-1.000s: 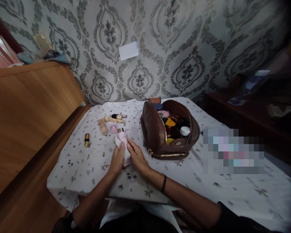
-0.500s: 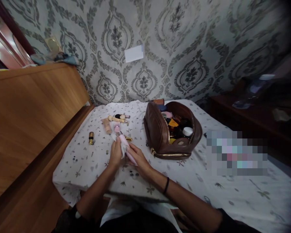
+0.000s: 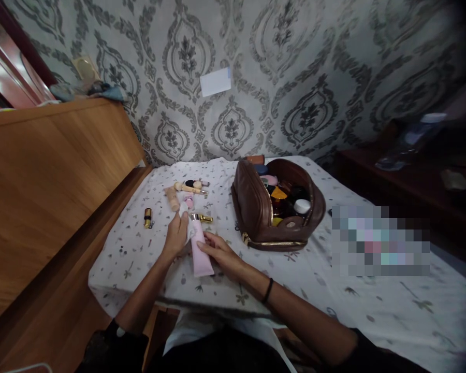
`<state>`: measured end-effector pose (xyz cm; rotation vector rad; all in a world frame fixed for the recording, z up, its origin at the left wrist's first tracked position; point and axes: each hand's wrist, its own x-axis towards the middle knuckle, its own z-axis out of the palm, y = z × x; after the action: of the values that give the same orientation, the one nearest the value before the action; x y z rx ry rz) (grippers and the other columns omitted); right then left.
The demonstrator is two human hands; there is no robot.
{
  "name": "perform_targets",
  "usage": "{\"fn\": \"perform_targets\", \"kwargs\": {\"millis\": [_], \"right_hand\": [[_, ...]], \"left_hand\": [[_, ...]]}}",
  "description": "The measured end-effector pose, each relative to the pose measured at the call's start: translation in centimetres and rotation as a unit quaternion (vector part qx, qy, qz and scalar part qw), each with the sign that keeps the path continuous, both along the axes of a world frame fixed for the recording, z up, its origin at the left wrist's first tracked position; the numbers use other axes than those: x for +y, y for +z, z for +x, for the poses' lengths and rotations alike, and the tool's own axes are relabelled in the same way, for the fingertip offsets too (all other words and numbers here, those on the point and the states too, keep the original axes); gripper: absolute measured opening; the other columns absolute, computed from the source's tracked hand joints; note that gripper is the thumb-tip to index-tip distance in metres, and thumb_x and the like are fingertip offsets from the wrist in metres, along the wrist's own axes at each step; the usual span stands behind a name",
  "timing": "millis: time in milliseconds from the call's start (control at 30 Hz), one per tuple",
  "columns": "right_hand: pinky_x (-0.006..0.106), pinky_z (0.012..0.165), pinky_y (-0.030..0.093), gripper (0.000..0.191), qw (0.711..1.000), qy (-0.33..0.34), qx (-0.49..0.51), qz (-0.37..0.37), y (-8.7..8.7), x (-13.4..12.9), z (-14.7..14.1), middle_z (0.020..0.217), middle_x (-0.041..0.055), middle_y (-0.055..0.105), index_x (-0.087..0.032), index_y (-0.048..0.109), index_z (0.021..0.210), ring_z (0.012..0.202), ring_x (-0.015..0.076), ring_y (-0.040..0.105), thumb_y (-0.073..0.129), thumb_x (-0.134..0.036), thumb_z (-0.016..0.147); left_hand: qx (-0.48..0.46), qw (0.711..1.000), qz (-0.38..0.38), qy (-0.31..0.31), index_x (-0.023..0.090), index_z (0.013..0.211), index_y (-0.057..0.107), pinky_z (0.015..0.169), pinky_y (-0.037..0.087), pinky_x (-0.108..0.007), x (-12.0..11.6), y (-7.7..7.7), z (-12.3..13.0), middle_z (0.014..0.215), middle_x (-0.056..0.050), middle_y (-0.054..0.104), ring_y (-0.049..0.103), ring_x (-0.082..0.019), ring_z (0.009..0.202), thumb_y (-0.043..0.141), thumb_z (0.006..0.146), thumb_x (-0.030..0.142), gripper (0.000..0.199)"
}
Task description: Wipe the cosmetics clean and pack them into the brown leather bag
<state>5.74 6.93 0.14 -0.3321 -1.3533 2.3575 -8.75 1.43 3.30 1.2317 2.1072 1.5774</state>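
Note:
A pink squeeze tube (image 3: 202, 257) with a silver cap is gripped at its side by my right hand (image 3: 222, 253), thumb on its face. My left hand (image 3: 176, 233) is closed on a white tissue (image 3: 190, 229), which lies against the tube's left side near the cap. Just beyond the hands lie a gold lipstick-like tube (image 3: 205, 218), a small pink item (image 3: 188, 200) and a beige squeeze tube (image 3: 171, 199). A gold and black tube (image 3: 148, 218) stands apart on the left. The brown cosmetic bag (image 3: 252, 207) sits unzipped right of my hands, filled with several containers.
The patterned white cloth (image 3: 120, 264) covers the surface under everything. Several small cosmetics (image 3: 194, 189) lie toward the wall. A wooden panel (image 3: 54, 197) rises at left. At right are a blurred-out patch and a clear bottle (image 3: 407, 142) on a dark table.
The pink tube has turned more upright, so its broad face and flat end now show. My left hand with the tissue has shifted slightly left.

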Motion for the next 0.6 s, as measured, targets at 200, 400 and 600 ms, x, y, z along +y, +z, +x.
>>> {"fn": "perform_targets", "kwargs": {"millis": [200, 400, 600], "right_hand": [[0.033, 0.085, 0.05, 0.063, 0.996, -0.073, 0.038, -0.032, -0.6, 0.0, -1.0, 0.098, 0.0015, 0.07, -0.026, 0.054, 0.116, 0.088, 0.0194, 0.066, 0.086, -0.038, 0.063], [0.034, 0.087, 0.05, 0.058, 0.991, -0.137, 0.006, 0.0, -0.5, 0.4, -0.7, 0.098, 0.0007, 0.068, -0.023, 0.06, 0.102, 0.093, 0.0203, 0.063, 0.089, -0.029, 0.053], [0.024, 0.062, 0.045, 0.042, 0.987, -0.135, -0.035, 0.077, -0.2, 1.8, 0.2, 0.09, 0.0006, 0.064, -0.021, 0.067, 0.104, 0.074, 0.0134, 0.057, 0.078, -0.042, 0.07]], "left_hand": [[0.01, 0.993, -0.087, -0.073, 0.017, 0.117, 0.054, 0.088, 0.047, -0.035, -2.4, 0.8, -0.4, 0.098, -0.006, 0.066, 0.06, -0.022, 0.093, 0.036, 0.098, 0.051, 0.043], [-0.148, 0.937, -0.141, -0.282, 0.015, 0.124, 0.056, 0.091, 0.047, -0.034, -4.7, 0.4, -0.6, 0.113, -0.007, 0.066, 0.059, -0.025, 0.103, 0.075, 0.075, 0.045, 0.06], [-0.135, 0.898, -0.24, -0.343, 0.015, 0.111, 0.065, 0.081, 0.047, -0.028, -6.2, 2.6, -4.9, 0.101, -0.003, 0.068, 0.059, -0.022, 0.095, 0.077, 0.072, 0.04, 0.048]]}}
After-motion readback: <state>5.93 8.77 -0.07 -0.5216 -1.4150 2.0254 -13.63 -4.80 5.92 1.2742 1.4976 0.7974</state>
